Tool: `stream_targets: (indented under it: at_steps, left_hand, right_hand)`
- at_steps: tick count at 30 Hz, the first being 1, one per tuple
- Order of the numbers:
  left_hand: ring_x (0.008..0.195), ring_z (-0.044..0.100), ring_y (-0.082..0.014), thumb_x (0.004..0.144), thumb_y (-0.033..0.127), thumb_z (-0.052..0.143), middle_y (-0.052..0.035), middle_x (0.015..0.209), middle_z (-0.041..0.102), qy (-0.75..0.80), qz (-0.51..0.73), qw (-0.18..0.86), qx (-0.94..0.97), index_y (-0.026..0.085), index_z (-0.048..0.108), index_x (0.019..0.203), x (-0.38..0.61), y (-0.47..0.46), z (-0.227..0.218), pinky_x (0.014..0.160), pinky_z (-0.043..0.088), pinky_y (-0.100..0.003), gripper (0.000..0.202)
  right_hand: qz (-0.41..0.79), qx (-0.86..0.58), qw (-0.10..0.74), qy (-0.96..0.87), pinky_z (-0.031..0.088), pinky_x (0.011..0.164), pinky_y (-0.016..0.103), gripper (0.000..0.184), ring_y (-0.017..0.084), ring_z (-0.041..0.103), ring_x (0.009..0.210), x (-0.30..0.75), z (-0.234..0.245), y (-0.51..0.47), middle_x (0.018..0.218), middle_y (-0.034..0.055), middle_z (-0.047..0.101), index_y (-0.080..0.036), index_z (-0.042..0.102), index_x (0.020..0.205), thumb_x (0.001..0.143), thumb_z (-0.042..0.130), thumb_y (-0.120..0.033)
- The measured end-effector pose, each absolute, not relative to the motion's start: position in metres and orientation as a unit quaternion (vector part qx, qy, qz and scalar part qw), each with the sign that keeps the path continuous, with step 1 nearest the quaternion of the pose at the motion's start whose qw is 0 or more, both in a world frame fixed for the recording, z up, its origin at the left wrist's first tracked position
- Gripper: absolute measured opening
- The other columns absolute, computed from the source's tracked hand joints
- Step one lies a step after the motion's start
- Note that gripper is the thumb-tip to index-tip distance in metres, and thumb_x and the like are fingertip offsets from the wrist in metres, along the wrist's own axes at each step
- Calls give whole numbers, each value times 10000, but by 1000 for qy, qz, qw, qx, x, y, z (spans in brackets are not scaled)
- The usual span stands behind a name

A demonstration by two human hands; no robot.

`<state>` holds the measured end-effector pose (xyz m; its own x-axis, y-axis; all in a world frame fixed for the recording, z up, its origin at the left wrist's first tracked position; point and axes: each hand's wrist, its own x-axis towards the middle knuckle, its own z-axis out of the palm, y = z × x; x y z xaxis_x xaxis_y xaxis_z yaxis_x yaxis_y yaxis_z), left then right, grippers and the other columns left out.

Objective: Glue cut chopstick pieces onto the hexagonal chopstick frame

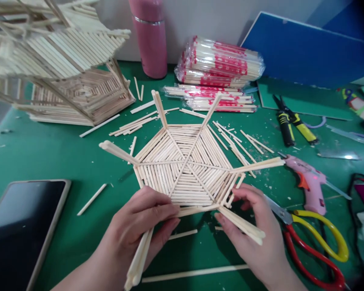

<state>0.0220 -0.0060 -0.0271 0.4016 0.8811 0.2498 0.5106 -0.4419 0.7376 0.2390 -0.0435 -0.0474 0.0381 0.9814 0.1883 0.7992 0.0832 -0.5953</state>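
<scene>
A six-sided frame of wooden sticks (185,165) is tilted toward me, its sticks laid in rings around the centre with bundled posts sticking out at the corners. My left hand (142,222) pinches its near left edge between thumb and fingers, beside the lower-left post. At the near right corner my right hand (255,226) holds the frame, thumb below the lower-right post and fingers at a small group of short sticks (235,192) on that side. Under the frame, a long loose stick (197,273) lies on the green table.
A roofed stick model (79,89) stands at the back left, near a pink bottle (151,44) and wrapped chopstick packs (221,62). To the right lie cutting pliers (288,121), a pink glue gun (306,178) and scissors (312,238). A phone (24,226) is at left.
</scene>
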Motion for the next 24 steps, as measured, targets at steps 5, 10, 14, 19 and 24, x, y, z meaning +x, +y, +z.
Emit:
stream_targets:
  at_steps: [5, 10, 14, 19, 24]
  left_hand:
    - [654, 606, -109, 746, 88, 539, -6, 724, 641, 429, 333, 295, 786, 183, 634, 781, 24, -5, -29, 633, 517, -207, 139]
    - [752, 612, -115, 762, 88, 526, 5, 789, 652, 442, 334, 259, 792, 204, 589, 814, 23, -9, -35, 728, 500, -221, 142]
    - [785, 605, -125, 768, 96, 514, 6, 824, 641, 450, 331, 254, 790, 219, 570, 841, 24, -11, -37, 717, 500, -220, 154]
    - [784, 601, -129, 770, 87, 497, 4, 819, 638, 450, 324, 259, 791, 214, 573, 827, 23, -13, -37, 710, 497, -218, 159]
    - [740, 594, -109, 749, 61, 524, 7, 800, 628, 437, 314, 297, 789, 202, 591, 830, 22, -9, -37, 710, 489, -203, 176]
  right_hand:
    - [147, -661, 298, -673, 444, 667, 311, 357, 190, 513, 836, 238, -51, -44, 1031, 71, 497, -215, 456, 1020, 707, 619, -273]
    - [164, -662, 310, -662, 426, 691, 320, 390, 197, 505, 866, 238, -52, -45, 1039, 72, 492, -205, 464, 1023, 676, 639, -227]
    - [173, -666, 321, -651, 427, 697, 335, 390, 200, 512, 866, 236, -52, -45, 1036, 71, 492, -207, 469, 1015, 665, 641, -206]
    - [164, -668, 325, -649, 433, 690, 336, 383, 204, 520, 866, 235, -52, -45, 1020, 74, 496, -196, 474, 1003, 657, 638, -210]
    - [167, -665, 324, -652, 436, 704, 333, 382, 201, 520, 873, 235, -52, -44, 1026, 74, 498, -198, 472, 1007, 664, 638, -219]
